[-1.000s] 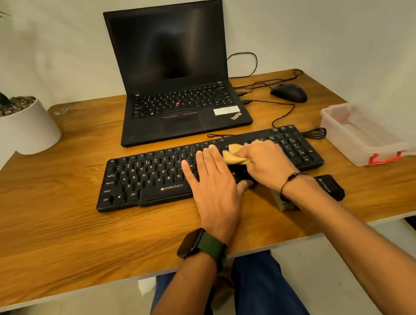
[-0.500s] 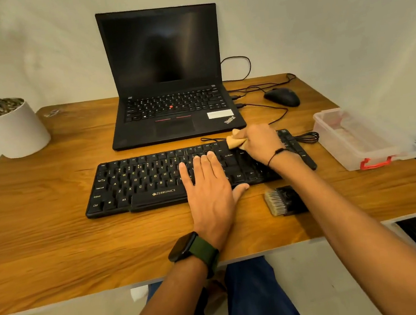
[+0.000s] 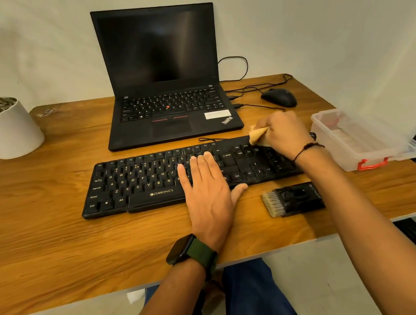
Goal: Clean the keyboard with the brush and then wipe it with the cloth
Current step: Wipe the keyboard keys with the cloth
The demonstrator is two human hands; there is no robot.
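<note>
A black Zebronics keyboard (image 3: 137, 182) lies across the middle of the wooden desk (image 3: 43, 238). My left hand (image 3: 207, 188) rests flat on its middle keys with straight fingers, thumb at the front edge. My right hand (image 3: 285, 133) grips a bunched tan cloth (image 3: 257, 133) and presses it on the keyboard's far right top corner. The black brush (image 3: 293, 199) with pale bristles lies on the desk just in front of the keyboard's right end, under my right forearm.
An open black laptop (image 3: 170, 104) stands behind the keyboard. A black mouse (image 3: 279, 97) and cables lie at the back right. A clear plastic box (image 3: 359, 139) with a red clasp sits at the right edge. A white plant pot (image 3: 4, 130) stands at the left.
My right hand has carried the cloth from the keyboard's middle up and right to its far right top corner. The left hand has stayed flat on the keys.
</note>
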